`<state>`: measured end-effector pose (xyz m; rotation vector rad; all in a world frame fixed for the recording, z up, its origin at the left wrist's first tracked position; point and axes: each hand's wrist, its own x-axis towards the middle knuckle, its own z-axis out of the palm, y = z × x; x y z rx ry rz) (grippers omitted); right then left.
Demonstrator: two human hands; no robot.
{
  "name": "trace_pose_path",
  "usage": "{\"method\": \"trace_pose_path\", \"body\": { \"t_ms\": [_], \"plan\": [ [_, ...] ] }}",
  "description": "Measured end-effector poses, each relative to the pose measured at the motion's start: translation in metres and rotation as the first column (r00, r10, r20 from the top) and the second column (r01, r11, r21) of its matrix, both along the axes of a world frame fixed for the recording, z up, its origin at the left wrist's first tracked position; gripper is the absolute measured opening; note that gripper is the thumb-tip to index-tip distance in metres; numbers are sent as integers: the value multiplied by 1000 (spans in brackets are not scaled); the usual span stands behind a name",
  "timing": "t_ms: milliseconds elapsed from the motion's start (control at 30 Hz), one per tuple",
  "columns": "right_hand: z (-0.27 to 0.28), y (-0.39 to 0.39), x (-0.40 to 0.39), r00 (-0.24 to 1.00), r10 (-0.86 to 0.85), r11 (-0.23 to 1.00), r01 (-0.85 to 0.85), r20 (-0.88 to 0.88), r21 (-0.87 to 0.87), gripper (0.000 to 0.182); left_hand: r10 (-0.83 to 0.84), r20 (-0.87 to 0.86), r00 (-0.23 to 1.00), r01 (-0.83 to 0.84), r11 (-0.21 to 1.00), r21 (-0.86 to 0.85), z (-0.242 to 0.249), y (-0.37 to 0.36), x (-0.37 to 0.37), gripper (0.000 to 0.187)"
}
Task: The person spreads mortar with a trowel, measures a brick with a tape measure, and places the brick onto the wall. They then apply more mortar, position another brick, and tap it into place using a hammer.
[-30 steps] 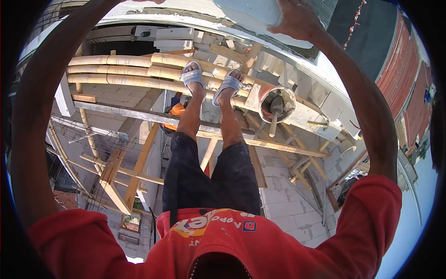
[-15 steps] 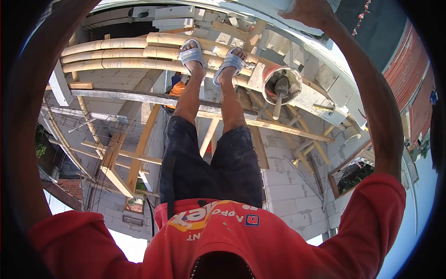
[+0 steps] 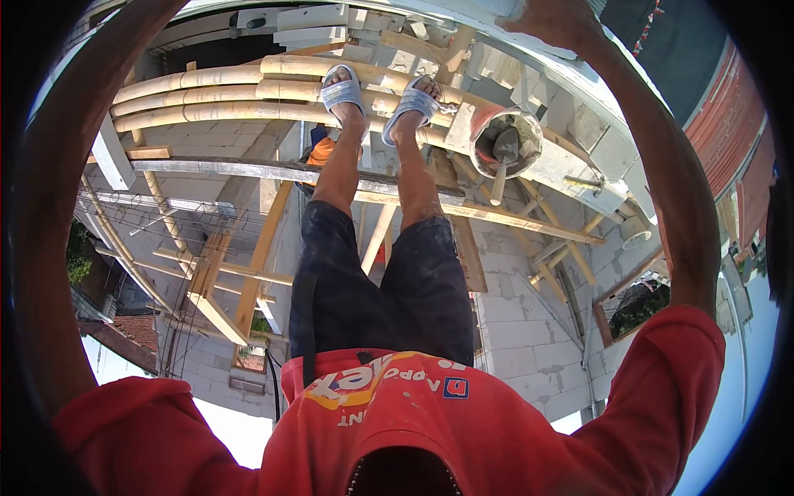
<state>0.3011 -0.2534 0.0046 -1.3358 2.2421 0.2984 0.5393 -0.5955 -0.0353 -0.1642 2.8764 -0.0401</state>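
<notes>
My left forearm (image 3: 107, 66) reaches up the left side, and its hand lies beyond the top edge, out of view. At the upper right, my right hand (image 3: 552, 23) is against a pale, white surface (image 3: 529, 45); a stretched thumb shows, but the other fingers are cut off or hidden. Below that hand stands a mortar-smeared bucket (image 3: 536, 132) with a trowel (image 3: 502, 161) lying in it, handle over the rim. My sandalled feet (image 3: 413, 107) stand on bamboo poles (image 3: 207, 95), to the left of the bucket.
Under the poles run timber beams (image 3: 513, 221) and a grey plank (image 3: 248, 169), with a drop to the lower floor. Block walls (image 3: 521, 331) stand below. Thin steel bars (image 3: 141, 219) are at the left, and broken blocks (image 3: 488, 70) lie near the bucket.
The view has shifted slightly, so the bucket, poles and legs appear a little further right. My right hand stays against the pale surface.
</notes>
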Motion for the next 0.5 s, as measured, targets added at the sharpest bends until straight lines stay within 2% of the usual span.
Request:
{"method": "trace_pose_path", "body": {
  "t_ms": [167,267,467,500],
  "plan": [
    [-2,-2,0,999,9,999,-7,-31,43,102,-12,14,1000,12,1000,-1,1,-1,-4,114],
    [8,-1,1,1000,-12,1000,12,18,13,100,-28,22,999,28,1000,1,-2,0,-7,114],
    [3,6,-11,998,65,998,-66,7,12,95,-50,45,998,50,999,2,-12,-2,-15,113],
    [9,5,-19,994,-4,1000,2,111,23,90,-55,44,998,56,998,0,-13,-3,-16,113]
  ]
}}
